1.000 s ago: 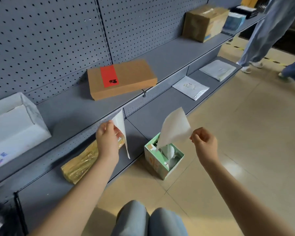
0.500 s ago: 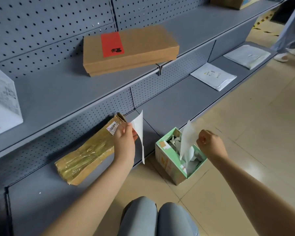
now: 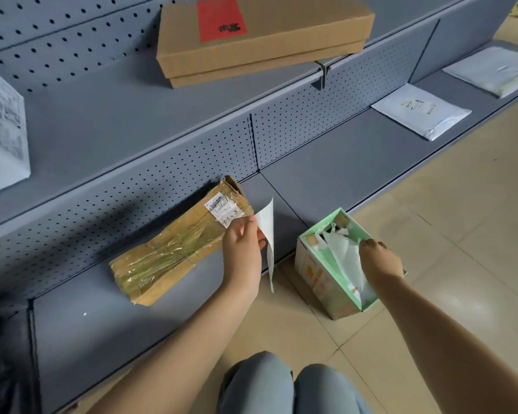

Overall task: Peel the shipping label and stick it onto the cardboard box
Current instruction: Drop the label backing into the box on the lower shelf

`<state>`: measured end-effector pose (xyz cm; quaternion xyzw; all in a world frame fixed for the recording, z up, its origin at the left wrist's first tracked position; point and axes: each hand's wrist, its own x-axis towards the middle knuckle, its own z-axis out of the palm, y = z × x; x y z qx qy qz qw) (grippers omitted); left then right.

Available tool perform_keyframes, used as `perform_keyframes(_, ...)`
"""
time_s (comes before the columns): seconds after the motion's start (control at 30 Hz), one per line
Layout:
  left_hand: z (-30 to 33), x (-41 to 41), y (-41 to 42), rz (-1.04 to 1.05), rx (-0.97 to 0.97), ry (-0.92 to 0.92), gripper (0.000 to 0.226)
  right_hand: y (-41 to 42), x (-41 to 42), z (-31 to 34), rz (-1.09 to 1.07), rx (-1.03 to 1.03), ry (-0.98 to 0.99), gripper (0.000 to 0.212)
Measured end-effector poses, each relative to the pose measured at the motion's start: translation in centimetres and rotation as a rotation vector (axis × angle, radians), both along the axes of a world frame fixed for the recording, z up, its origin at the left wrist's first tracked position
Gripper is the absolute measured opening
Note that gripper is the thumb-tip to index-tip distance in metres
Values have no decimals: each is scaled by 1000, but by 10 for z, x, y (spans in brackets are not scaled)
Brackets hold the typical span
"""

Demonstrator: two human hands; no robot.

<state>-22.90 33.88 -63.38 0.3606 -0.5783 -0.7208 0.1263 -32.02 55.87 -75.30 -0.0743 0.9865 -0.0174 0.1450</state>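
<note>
My left hand (image 3: 242, 249) pinches a white shipping label (image 3: 266, 234) that hangs edge-on beside the lower shelf's front. Just left of that hand lies a long cardboard box (image 3: 174, 246) wrapped in yellowish tape, with a small printed label near its far end. My right hand (image 3: 379, 258) is down at the open top of a small green box (image 3: 335, 279) on the floor, holding a white backing sheet (image 3: 346, 258) inside it among other crumpled sheets.
A flat brown cardboard box (image 3: 269, 43) with a red sticker sits on the upper grey shelf (image 3: 102, 121). Two white mailers (image 3: 422, 110) lie on the lower shelf to the right. A white box (image 3: 0, 132) stands at far left. My knees are below.
The view has dropped and moved closer to the shelves. My right hand has lowered the backing sheet into the green box. My left hand has kept the label and come nearer the taped box.
</note>
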Motion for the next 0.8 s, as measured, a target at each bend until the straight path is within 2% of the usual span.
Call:
perform_keyframes(0.17,14,6,5,7,12,-7,17,4,10,7,-120,-65,-9,57)
perform_keyframes(0.33,46,7,11,36,91,2,18,-10,25,71,-171,-447,272,40)
perform_keyframes(0.47,77,10,18,57,144,44,17,-34,47,131,-42,-693,366,31)
perform_keyframes(0.63,113,19,19,93,162,27,16,-51,67,190,177,-763,434,41)
perform_keyframes(0.8,161,30,18,136,211,20,22,-61,80,230,357,-630,442,39)
